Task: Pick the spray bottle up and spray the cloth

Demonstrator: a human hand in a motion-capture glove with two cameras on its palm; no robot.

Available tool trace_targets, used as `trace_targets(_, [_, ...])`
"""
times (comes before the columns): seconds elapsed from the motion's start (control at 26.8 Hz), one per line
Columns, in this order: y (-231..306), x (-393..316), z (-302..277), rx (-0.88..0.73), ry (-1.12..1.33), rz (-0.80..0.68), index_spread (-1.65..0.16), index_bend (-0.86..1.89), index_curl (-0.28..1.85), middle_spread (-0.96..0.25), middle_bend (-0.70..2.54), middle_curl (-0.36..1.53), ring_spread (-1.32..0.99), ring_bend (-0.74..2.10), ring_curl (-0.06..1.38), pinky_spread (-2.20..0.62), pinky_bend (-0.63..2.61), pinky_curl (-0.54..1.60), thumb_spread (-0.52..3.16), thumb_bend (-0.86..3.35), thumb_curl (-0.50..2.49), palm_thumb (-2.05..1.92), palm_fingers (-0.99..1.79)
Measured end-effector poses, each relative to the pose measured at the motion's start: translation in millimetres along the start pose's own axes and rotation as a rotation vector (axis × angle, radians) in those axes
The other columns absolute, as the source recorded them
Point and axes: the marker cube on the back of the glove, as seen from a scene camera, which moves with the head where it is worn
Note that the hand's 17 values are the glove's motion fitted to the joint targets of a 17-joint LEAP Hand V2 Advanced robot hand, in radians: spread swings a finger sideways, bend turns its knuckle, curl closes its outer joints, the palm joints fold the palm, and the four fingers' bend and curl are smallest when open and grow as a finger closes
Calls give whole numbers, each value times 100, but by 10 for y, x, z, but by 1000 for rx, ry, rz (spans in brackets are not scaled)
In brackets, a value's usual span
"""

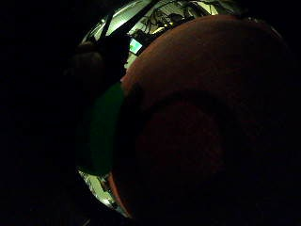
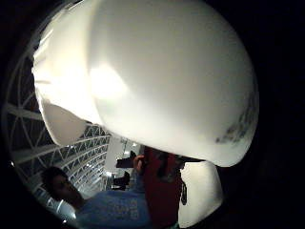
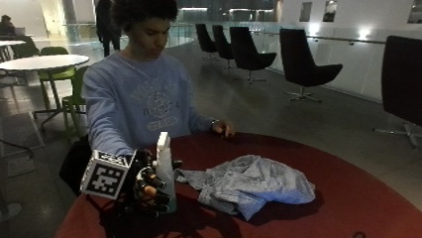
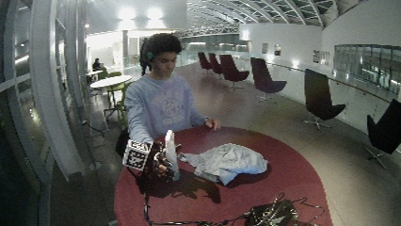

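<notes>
— On the round red table point(image 3: 342, 198), what is seen near the edge closest to the seated person?

— A white spray bottle point(image 3: 164, 163) is seen standing upright there, and it is gripped by the gloved right hand point(image 3: 146, 186), whose fingers point(image 3: 153, 184) are curled round its lower body. The bottle's base appears to be on or just at the tabletop; which of the two cannot be told.

— And where is the cloth placed?

— A crumpled pale blue-grey cloth point(image 3: 254, 183) is laid on the table just beside the bottle, on the side away from the gloved hand. One corner of it is stretched toward the bottle, but whether contact is made cannot be told.

— What is shown of the other hand?

— The bare left hand point(image 3: 223, 128) is rested at the far rim of the table, well apart from the bottle, with the fingers relaxed and nothing held.

— Is anything added by the palm views?

— In the thumb side view, most of the field is filled by the bottle's white surface point(image 2: 162, 81), so it is close against the palm. In the little finger side view, the red tabletop point(image 1: 207, 117) is seen filling most of the field.
</notes>
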Motion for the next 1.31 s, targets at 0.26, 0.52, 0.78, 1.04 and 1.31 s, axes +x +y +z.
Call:
trace_targets(0.26, [-2,-13,9,21,-107,-37,-35,1,10,-6,38,44,-5,63,41,21,34,37,98,9,38,78,72])
trace_targets(0.52, [35,-210,-55,-11,-231,-117,-36,4,8,-8,44,46,-5,73,43,20,36,37,102,6,42,81,84])
trace_targets(0.78, [3,-579,-21,-174,-260,-152,-35,8,11,-8,43,46,-5,72,43,12,40,38,97,0,46,80,100])
trace_targets(1.04, [-103,-894,69,-395,-212,-124,-33,9,14,-7,43,47,-5,70,43,8,39,39,101,-5,44,68,107])
trace_targets(1.31, [-97,-1066,224,-613,-188,-62,-31,9,16,-6,42,47,-4,69,43,7,39,39,106,-4,41,60,111])
